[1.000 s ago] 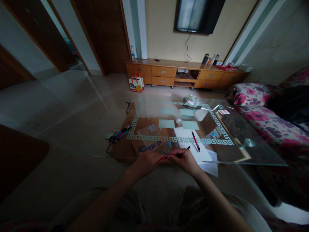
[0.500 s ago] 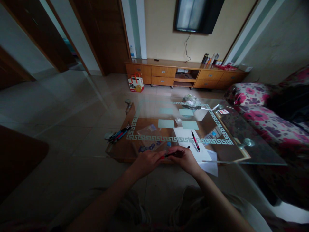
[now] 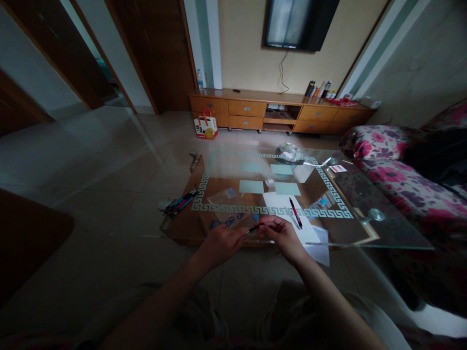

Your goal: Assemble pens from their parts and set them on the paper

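Observation:
Above the near edge of the glass table point(image 3: 397, 240), my two hands meet at a thin dark pen point(image 3: 254, 228). My left hand point(image 3: 225, 242) is closed around its left end. The fingertips of my right hand point(image 3: 280, 233) pinch the other end, so much of the pen is hidden. Another pen, red and black point(image 3: 295, 213), lies on a white sheet of paper point(image 3: 274, 199) just beyond my right hand. At the table's left side is a bunch of pens point(image 3: 181, 202), black with some red and blue.
A crumpled plastic bag point(image 3: 289, 152) and a small red-and-white card point(image 3: 337, 168) lie toward the far right of the table. Small blue items point(image 3: 229, 221) show near my left hand. A floral sofa point(image 3: 408, 182) stands to the right, a low wooden cabinet point(image 3: 246, 108) behind.
The pen between my hands has shifted: the red part by my left fingers and the black tip past my right hand no longer show. My right hand has tilted slightly.

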{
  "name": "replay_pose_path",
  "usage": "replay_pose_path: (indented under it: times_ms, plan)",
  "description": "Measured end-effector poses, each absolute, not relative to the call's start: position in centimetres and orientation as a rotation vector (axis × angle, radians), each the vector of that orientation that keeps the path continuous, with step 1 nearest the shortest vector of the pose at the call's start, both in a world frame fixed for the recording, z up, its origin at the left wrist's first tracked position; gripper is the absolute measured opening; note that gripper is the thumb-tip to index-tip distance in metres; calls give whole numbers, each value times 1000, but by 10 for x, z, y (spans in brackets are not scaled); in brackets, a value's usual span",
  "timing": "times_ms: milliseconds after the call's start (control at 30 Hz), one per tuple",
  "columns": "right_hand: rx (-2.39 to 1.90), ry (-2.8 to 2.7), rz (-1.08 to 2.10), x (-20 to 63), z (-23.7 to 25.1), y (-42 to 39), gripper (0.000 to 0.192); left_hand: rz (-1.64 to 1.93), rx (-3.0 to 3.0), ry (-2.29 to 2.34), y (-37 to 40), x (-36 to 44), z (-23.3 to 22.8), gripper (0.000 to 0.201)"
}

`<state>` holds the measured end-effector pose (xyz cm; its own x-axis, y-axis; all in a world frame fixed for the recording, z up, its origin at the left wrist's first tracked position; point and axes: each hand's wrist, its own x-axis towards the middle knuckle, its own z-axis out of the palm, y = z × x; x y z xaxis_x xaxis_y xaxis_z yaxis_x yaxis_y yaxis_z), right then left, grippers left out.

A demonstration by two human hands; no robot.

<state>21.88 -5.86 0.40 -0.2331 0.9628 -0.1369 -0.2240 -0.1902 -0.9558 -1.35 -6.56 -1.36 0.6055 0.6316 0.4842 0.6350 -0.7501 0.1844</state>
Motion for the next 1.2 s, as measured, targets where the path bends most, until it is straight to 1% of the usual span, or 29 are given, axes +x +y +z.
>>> replay_pose_path:
  times_ms: [367, 600, 900, 967, 1067, 1133, 1200]
  plan:
    - [-1079, -1061, 1452, 226, -12, -53, 31, -831, -2754, -1171, -67, -13, -14, 23]
    - [-1099, -1014, 1396, 227, -7, -52, 36, -810, -2761, -1174, -67, -14, -12, 21]
    - [-1091, -897, 1330, 229, -11, -50, 34, -847, -2776, -1178, -67, -14, -12, 18]
    - [-1101, -920, 1270, 236, -8, -47, 33, -867, -2762, -1177, -68, -14, -13, 18]
    - [-1196, -1047, 1095, 255, 1, -41, 34, -861, -2755, -1185, -68, -15, -16, 19]
    - [-1317, -1213, 904, 270, 8, -38, 34, -849, -2756, -1181, -68, -16, -19, 19]
    - [-1483, -1427, 715, 284, 14, -36, 30, -848, -2758, -1179, -68, -16, -19, 19]
